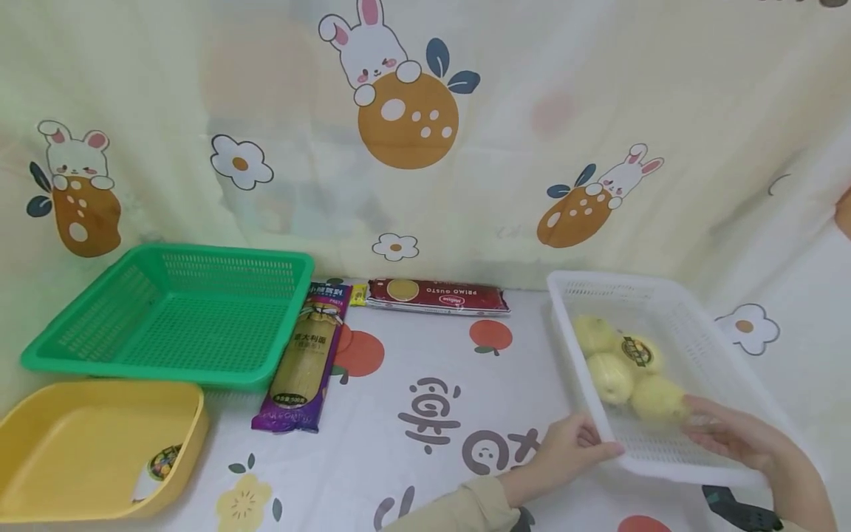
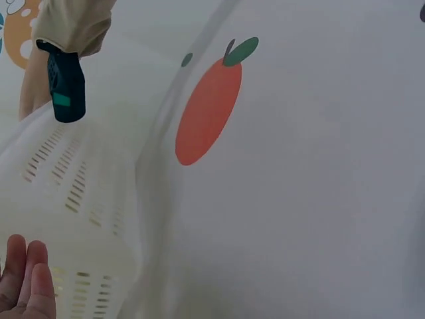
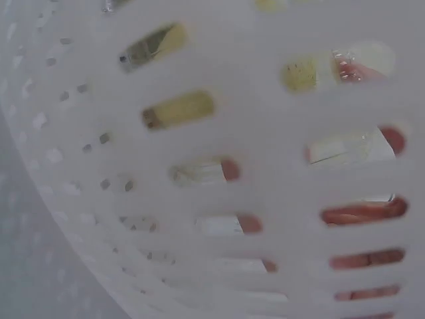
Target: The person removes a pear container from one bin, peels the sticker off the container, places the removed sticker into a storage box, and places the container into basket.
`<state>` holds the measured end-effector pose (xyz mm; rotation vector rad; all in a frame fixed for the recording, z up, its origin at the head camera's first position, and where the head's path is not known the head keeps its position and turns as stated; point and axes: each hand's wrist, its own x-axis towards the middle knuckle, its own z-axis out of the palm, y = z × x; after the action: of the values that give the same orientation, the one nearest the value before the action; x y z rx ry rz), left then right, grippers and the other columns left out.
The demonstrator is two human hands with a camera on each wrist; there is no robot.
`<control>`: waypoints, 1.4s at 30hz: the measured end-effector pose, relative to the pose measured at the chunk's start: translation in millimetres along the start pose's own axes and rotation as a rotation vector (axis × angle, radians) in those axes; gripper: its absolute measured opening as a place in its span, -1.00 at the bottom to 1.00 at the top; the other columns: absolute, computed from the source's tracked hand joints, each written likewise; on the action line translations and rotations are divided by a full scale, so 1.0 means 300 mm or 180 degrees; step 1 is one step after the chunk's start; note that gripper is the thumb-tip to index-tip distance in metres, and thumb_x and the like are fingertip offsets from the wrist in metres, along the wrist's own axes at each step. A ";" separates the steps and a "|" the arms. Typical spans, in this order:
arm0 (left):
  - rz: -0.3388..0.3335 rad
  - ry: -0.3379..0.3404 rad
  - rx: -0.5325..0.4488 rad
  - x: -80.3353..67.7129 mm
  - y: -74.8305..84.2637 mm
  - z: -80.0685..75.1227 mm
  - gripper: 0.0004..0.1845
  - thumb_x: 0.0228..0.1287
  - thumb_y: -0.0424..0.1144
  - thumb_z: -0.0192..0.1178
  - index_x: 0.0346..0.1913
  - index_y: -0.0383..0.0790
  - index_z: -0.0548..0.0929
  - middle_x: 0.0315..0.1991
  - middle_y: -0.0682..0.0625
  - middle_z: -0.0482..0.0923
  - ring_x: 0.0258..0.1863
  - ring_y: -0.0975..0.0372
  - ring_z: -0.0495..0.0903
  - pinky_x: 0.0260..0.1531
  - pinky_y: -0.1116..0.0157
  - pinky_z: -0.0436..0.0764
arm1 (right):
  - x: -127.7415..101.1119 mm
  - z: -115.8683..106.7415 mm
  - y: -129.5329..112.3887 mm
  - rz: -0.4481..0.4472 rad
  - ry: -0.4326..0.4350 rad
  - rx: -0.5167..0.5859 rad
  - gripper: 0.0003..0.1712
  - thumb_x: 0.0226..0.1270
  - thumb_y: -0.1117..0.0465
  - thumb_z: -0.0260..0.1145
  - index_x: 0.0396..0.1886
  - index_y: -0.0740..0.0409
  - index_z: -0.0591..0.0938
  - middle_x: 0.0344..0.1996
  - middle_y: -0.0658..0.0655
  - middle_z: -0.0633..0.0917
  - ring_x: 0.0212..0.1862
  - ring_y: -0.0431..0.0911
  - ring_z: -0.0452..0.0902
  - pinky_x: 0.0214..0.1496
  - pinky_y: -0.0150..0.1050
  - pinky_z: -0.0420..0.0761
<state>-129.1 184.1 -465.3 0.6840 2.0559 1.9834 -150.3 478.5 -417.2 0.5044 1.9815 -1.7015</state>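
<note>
Near the front left corner of a white plastic basket [image 1: 705, 467], my left hand [image 1: 565, 452] holds the rim, its thumb along the top edge. Its fingertips [image 2: 41, 282] show beside the slotted wall in the left wrist view. Inside the basket lies a clear plastic bag of yellow pears [image 1: 612, 378] with a dark round label [image 1: 638, 351]. My right hand [image 1: 738, 436] reaches over the near rim and grips the bag beside the nearest pear. The right wrist view looks through the basket wall [image 3: 265, 133], so that hand shows only in pieces through the slots.
A green basket [image 1: 199, 372] stands at the back left, with a yellow tray [image 1: 86, 443] in front of it. Beside the green basket lies a purple pasta pack [image 1: 302, 362]. A red pack [image 1: 439, 295] lies along the back, against the printed cloth [image 1: 492, 207].
</note>
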 end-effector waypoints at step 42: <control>0.0010 0.0148 -0.0250 -0.017 0.023 0.005 -0.79 0.04 -0.25 0.29 -0.44 -0.31 0.48 -0.52 0.24 0.44 -0.49 0.49 0.44 -0.44 0.53 0.48 | -0.025 -0.003 -0.002 -0.0282 0.0236 0.0619 -0.83 0.34 0.07 0.03 -0.46 -0.18 0.47 -0.45 0.13 0.56 -0.44 -0.10 0.54 -0.31 -0.30 0.57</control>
<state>-122.6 183.1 -459.5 0.6318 1.9913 2.0886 -144.6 479.6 -412.3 0.5615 1.9248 -1.9693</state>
